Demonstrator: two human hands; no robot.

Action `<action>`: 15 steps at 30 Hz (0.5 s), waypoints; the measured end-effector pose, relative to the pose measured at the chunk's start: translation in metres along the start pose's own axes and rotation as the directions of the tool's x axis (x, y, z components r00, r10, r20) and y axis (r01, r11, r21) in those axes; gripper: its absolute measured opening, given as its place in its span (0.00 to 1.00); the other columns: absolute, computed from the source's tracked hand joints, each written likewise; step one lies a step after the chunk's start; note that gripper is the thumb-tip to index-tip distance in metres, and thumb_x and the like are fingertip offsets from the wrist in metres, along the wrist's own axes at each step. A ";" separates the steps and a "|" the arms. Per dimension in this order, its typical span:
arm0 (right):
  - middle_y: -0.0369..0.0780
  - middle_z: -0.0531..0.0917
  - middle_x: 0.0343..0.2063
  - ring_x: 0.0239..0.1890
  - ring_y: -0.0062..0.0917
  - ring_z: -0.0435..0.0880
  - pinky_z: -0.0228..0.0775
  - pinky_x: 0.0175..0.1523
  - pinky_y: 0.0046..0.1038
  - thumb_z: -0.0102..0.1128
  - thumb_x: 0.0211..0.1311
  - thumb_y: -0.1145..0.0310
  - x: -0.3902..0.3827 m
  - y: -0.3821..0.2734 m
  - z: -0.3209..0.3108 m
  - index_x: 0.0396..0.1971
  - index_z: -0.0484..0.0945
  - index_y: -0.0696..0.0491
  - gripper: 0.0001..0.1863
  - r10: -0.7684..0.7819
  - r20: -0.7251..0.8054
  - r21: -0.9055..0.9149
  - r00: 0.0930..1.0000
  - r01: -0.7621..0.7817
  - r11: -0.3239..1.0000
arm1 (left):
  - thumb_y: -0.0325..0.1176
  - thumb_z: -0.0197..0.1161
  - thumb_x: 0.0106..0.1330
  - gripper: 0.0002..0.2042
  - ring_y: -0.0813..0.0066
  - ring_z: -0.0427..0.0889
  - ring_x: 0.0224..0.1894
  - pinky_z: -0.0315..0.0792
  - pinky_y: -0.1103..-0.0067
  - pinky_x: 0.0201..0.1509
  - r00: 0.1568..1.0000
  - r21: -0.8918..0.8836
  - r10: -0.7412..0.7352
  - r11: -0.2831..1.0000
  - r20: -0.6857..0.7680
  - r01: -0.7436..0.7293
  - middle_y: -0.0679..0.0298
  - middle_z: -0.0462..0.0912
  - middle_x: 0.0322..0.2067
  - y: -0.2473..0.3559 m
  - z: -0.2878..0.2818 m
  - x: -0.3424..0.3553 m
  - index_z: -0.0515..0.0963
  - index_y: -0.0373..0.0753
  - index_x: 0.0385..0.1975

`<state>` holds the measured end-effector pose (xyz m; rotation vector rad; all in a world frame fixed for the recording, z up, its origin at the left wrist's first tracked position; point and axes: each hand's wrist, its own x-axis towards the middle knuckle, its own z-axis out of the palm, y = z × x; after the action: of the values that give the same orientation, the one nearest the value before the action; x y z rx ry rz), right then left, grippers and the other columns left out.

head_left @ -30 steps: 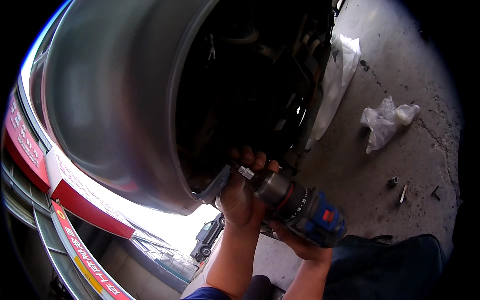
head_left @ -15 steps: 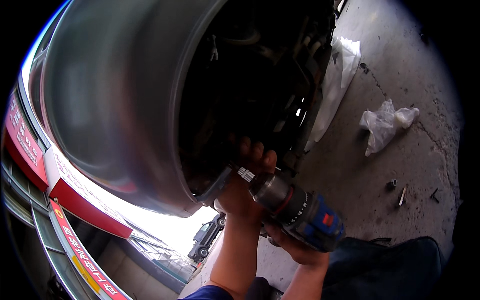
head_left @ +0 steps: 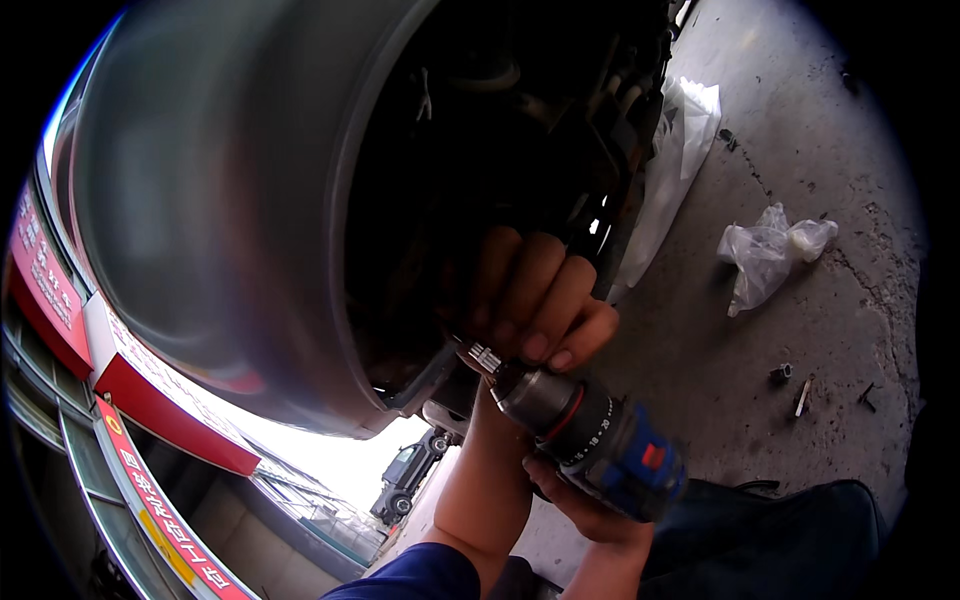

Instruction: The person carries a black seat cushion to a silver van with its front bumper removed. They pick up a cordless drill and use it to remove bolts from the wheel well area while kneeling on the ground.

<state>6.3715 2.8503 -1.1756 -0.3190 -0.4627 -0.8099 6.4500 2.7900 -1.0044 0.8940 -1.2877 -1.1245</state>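
Note:
A cordless drill (head_left: pixel 570 415), blue and black with a metal chuck, is gripped by my right hand (head_left: pixel 585 505) from below. It points up and left into the dark wheel arch of a car, beside the lower edge of a smooth grey body panel (head_left: pixel 220 200). A short ridged metal bit (head_left: pixel 484 357) sticks out of the chuck, its tip close to the panel's lower corner. My left arm passes behind the drill. Above the chuck, my left hand (head_left: pixel 545 295) has its fingers curled, fingertips by the bit and chuck; what they hold is hidden.
On the concrete floor to the right lie a crumpled clear plastic bag (head_left: pixel 765 250), a small dark socket-like piece (head_left: pixel 781 373) and a thin stick-like piece (head_left: pixel 803 397). White plastic sheeting (head_left: pixel 680 160) runs beside the car. A dark bag-like thing (head_left: pixel 770 550) lies at lower right.
My left hand has come out from the dark arch, up and right, its curled fingers now showing over the chuck. The drill has shifted slightly down, still in my right hand.

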 end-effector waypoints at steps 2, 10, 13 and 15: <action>0.40 0.90 0.45 0.48 0.30 0.90 0.80 0.54 0.32 0.81 0.53 0.69 -0.002 0.007 0.000 0.49 0.85 0.52 0.23 -0.055 -0.034 -0.063 0.998 0.053 0.997 | 0.35 0.56 0.77 0.13 0.71 0.87 0.35 0.83 0.71 0.41 1.000 -0.020 -0.008 1.000 0.019 0.009 0.67 0.80 0.25 -0.003 0.001 0.000 0.76 0.45 0.26; 0.42 0.87 0.47 0.49 0.33 0.87 0.80 0.54 0.35 0.79 0.54 0.69 -0.023 0.018 0.006 0.50 0.81 0.53 0.23 0.493 -0.064 0.525 0.868 -0.391 0.756 | 0.25 0.57 0.75 0.10 0.63 0.92 0.39 0.86 0.64 0.48 0.953 -0.109 0.008 0.994 0.302 0.026 0.60 0.87 0.31 -0.008 -0.013 0.000 0.81 0.39 0.29; 0.46 0.84 0.54 0.56 0.37 0.85 0.82 0.63 0.43 0.69 0.66 0.70 -0.024 0.018 0.003 0.62 0.75 0.57 0.25 0.592 0.111 0.856 0.798 -0.379 0.351 | 0.25 0.56 0.76 0.12 0.62 0.92 0.38 0.87 0.64 0.48 0.953 -0.130 -0.007 0.990 0.302 0.048 0.59 0.87 0.31 -0.005 -0.009 -0.002 0.81 0.38 0.28; 0.47 0.83 0.55 0.56 0.39 0.85 0.81 0.64 0.44 0.66 0.70 0.64 -0.033 0.029 0.016 0.62 0.75 0.57 0.24 0.514 0.022 0.667 0.858 -0.395 0.631 | 0.26 0.54 0.77 0.13 0.61 0.92 0.37 0.87 0.64 0.48 0.956 -0.114 -0.038 0.991 0.290 0.074 0.58 0.87 0.30 0.006 0.001 -0.003 0.81 0.37 0.27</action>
<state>6.3690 2.8969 -1.1820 0.2942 -0.4468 -0.1273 6.4502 2.7944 -0.9997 0.6950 -1.4161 -1.4029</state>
